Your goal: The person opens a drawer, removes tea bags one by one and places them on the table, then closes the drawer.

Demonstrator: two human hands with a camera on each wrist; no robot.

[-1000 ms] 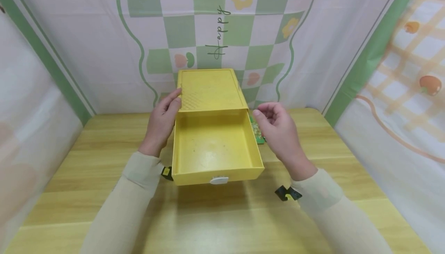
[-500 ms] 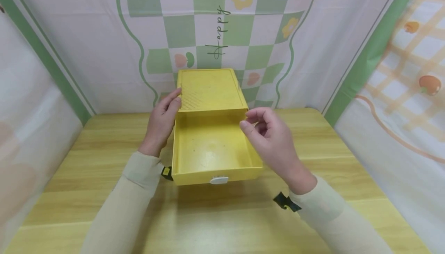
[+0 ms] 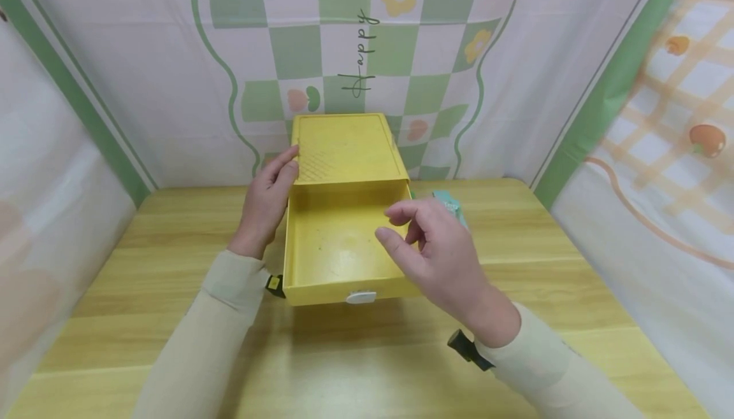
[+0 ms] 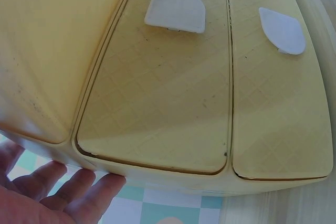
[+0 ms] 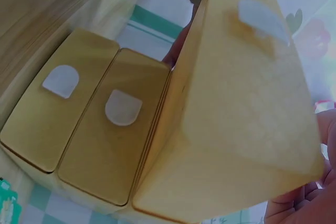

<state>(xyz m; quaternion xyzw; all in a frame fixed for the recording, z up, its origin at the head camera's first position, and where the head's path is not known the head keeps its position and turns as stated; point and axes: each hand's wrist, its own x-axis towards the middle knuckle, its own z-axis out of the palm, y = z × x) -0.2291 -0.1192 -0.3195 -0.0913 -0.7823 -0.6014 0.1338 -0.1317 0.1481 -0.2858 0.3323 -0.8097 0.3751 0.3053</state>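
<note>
Right hand (image 3: 444,247), loosely curved, partly hides the drawer (image 3: 332,241) jutting from the yellow cabinet (image 3: 346,148), and a teal packet (image 3: 450,203) right of the cabinet; left hand (image 3: 264,205), fingers extended, touches its left side. Table (image 3: 355,368) stretches before it.

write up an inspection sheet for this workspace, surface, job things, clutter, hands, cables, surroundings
Surface: wood-grain table.
Job's things: yellow drawer unit; its top drawer is pulled out, with small dark specks on its visible floor. Two lower drawers are closed.
Clutter: teal item right of the unit, partly hidden by a hand.
Left hand: fingers rest against the unit's left side.
Right hand: by the open drawer's right side, fingers loosely bent, nothing seen held; contact unclear.
Cables: nothing seen.
Surroundings: printed backdrop with green-and-white checks and flowers behind the table; patterned sheets at both sides.
</note>
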